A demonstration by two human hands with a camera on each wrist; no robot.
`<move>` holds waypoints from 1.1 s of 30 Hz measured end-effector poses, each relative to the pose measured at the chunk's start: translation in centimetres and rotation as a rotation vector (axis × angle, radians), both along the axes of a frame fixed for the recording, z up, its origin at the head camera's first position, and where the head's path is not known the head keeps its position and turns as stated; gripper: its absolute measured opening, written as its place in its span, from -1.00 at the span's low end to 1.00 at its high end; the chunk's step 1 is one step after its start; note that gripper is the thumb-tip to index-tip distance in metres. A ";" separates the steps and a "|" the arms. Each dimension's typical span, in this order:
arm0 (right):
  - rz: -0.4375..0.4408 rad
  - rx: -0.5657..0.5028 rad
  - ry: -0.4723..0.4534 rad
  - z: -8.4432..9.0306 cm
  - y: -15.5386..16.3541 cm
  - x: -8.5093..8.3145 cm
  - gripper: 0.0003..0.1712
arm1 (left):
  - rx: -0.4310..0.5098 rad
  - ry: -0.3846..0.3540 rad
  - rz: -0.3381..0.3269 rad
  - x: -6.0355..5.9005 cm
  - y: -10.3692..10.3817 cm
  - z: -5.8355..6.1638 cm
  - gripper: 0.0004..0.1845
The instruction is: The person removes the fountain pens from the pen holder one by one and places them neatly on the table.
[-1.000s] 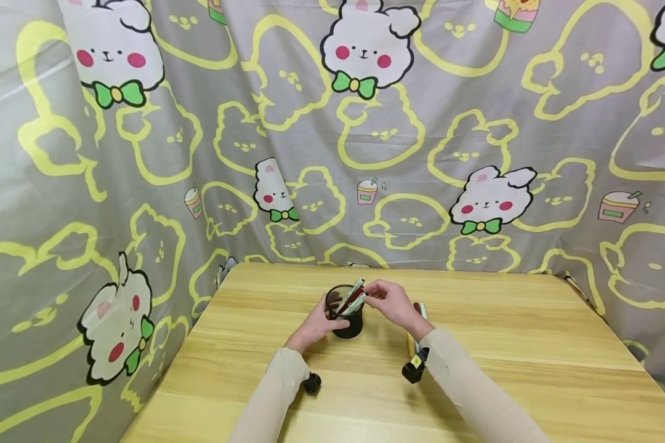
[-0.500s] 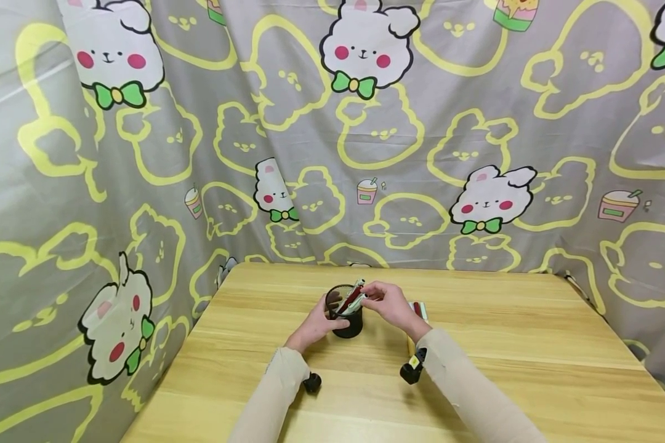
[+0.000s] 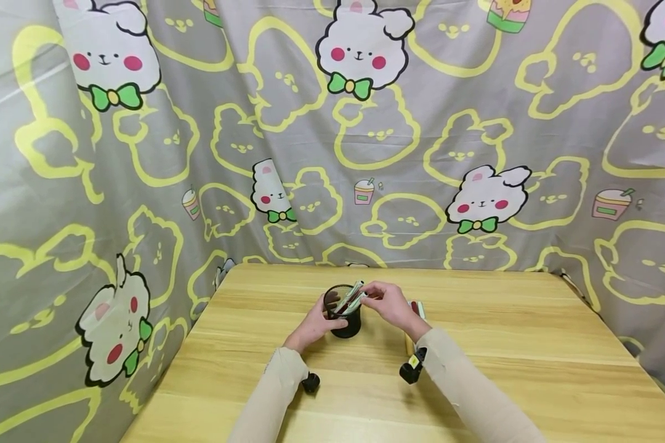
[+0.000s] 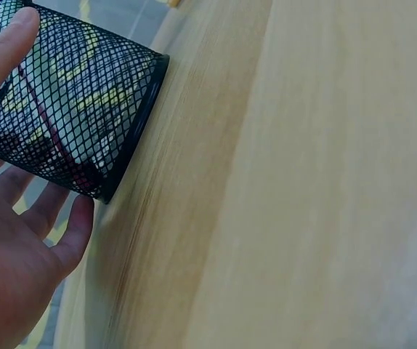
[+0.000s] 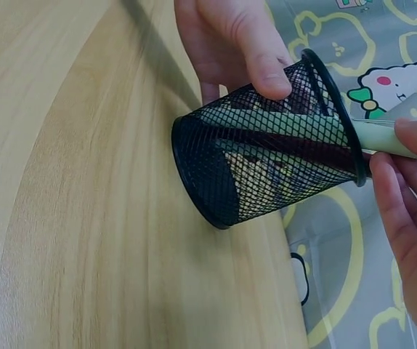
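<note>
My left hand (image 3: 314,324) grips a black mesh pen holder (image 3: 348,327) on the wooden table, thumb on the near side and fingers round the far side. In the right wrist view, pale green (image 5: 383,137) and dark red pens slant inside the pen holder (image 5: 266,160), their upper ends past the rim. At that rim my right hand (image 3: 390,303) pinches the upper end of a pale green pen between thumb and fingers. A dark red pen end lies close under these fingertips; whether they touch it, I cannot tell. Through the mesh (image 4: 78,94), the left wrist view shows the pens' lower parts.
Beneath my right wrist more pens lie on the table (image 3: 504,344): a dark red one (image 3: 414,306), a pale one (image 3: 421,310) and a yellowish one (image 3: 409,344), partly hidden. A patterned grey curtain (image 3: 310,147) hangs behind and on the left.
The dark red pen in the holder sits lower than before. My right hand has shifted only slightly, staying at the rim. My left hand keeps its grip, and the head view has turned a little.
</note>
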State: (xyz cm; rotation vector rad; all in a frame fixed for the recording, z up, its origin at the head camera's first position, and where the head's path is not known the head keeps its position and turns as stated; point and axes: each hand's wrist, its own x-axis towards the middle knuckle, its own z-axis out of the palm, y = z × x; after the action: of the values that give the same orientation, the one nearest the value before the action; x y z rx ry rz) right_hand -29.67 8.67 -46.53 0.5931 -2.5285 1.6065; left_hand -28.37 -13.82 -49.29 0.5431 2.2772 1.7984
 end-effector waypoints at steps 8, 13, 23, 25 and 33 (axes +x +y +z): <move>0.008 -0.090 0.038 0.8 0.3 0.3 -0.76 | -0.012 0.034 0.005 0.0 0.0 0.0 -0.13; 0.015 -0.132 0.064 1.4 0.5 0.5 -0.72 | -0.014 0.036 -0.002 -0.1 0.0 -0.2 -0.12; -0.065 -0.200 0.030 2.7 1.0 0.4 -0.71 | -0.005 0.036 -0.003 -0.1 0.1 0.1 -0.13; -0.075 -0.205 0.023 2.7 1.3 0.4 -0.71 | -0.011 0.032 0.000 0.0 0.1 0.1 -0.14; -0.059 -0.301 -0.005 3.1 2.3 0.1 -0.67 | -0.008 0.041 -0.004 0.0 0.0 0.0 -0.13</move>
State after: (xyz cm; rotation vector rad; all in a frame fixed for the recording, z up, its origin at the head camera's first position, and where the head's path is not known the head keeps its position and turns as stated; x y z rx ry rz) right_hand -29.57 10.98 -43.39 0.4753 -2.2199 1.9153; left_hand -28.36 -13.77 -49.30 0.5881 2.3068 1.7922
